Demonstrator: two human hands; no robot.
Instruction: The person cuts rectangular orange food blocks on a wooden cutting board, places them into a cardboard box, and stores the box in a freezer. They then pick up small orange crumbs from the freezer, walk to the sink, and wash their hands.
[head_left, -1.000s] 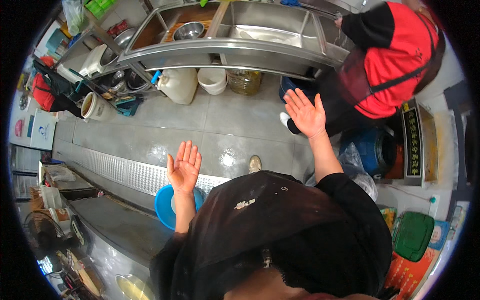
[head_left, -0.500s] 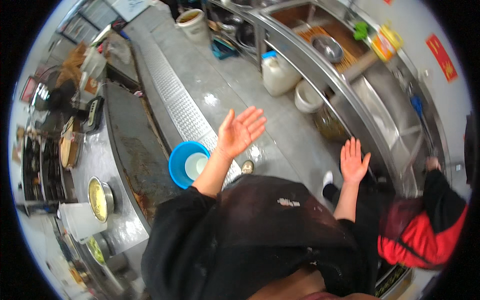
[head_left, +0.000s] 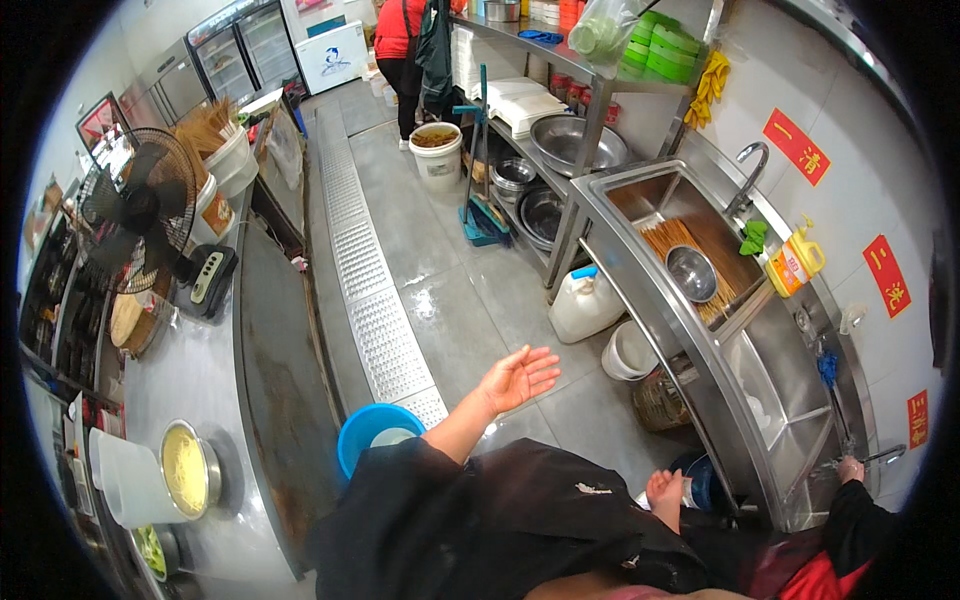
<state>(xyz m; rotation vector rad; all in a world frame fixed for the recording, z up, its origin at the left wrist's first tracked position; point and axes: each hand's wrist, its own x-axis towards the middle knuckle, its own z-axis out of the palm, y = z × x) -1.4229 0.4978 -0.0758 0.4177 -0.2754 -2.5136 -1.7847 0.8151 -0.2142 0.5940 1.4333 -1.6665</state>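
Observation:
My left hand (head_left: pixel 520 378) is held out over the floor, palm up and fingers stretched, with nothing in it. Just left of that forearm, a blue bucket (head_left: pixel 350 440) stands on the floor, partly hidden by my sleeve. My right hand (head_left: pixel 664 490) is lower and closer to my body, near the front of the steel sink unit (head_left: pixel 690 345). Its fingers look loosely curled and foreshortened, and no object shows in them. Neither hand touches the bucket or the sink.
On the left, a steel counter (head_left: pixel 250 480) carries a bowl of pale yellow shreds (head_left: pixel 186 470), a white tub (head_left: pixel 130 480) and a fan (head_left: pixel 140 200). A co-worker's hand (head_left: pixel 850 470) is at the right sink. Another person (head_left: pixel 400 60) stands far back. A white jug (head_left: pixel 585 305) sits below the sink.
The view has tilted up, bringing the far room and shelves into sight. My right hand has dropped toward my body, its fingers less stretched. My left hand stays held out.

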